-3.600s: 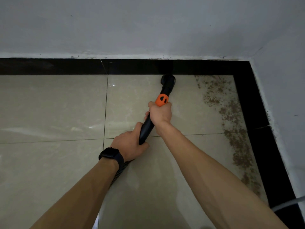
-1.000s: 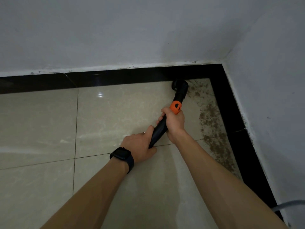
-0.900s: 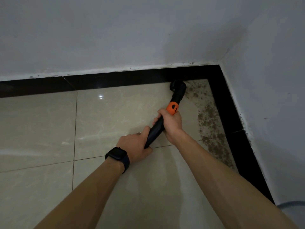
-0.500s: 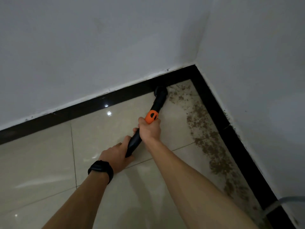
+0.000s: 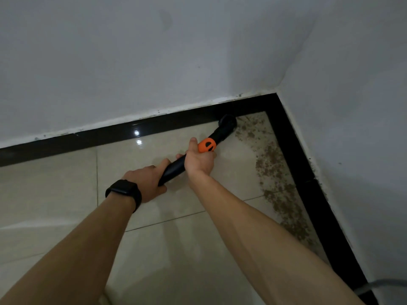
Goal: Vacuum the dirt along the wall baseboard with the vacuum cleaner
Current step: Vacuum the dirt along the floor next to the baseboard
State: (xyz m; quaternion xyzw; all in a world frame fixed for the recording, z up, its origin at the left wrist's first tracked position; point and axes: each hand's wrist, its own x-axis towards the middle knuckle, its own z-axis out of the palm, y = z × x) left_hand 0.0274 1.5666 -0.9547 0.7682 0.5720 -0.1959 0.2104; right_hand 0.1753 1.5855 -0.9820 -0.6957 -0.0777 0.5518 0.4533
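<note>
So the vacuum nozzle (image 5: 228,123) is parked right against the far baseboard (image 5: 110,137), just short of the corner and touching the near edge of the dirt (image 5: 277,179). Both hands are wrapped round the black wand (image 5: 172,171). The right hand (image 5: 199,160) grips it up front, just behind the orange collar (image 5: 206,145), thumb sticking up. The left hand (image 5: 146,180) is curled round the back end, with a watch (image 5: 124,190) on that wrist. The wand runs low and slanted over the floor (image 5: 55,183) toward the corner.

My read: the back-wall stretch is about done, since the tiles left of the nozzle look clean, and the corner is the step in hand. Most of the mess is a brown crumbly band along the right-hand baseboard (image 5: 308,183), running back toward the camera.

Next I'd nudge the nozzle fully into the corner, then turn it and drag back down that strip, mouth flat and tight to the black edge. There's a grey cord or hose (image 5: 378,285) at bottom right (can't tell which), so mind that.
</note>
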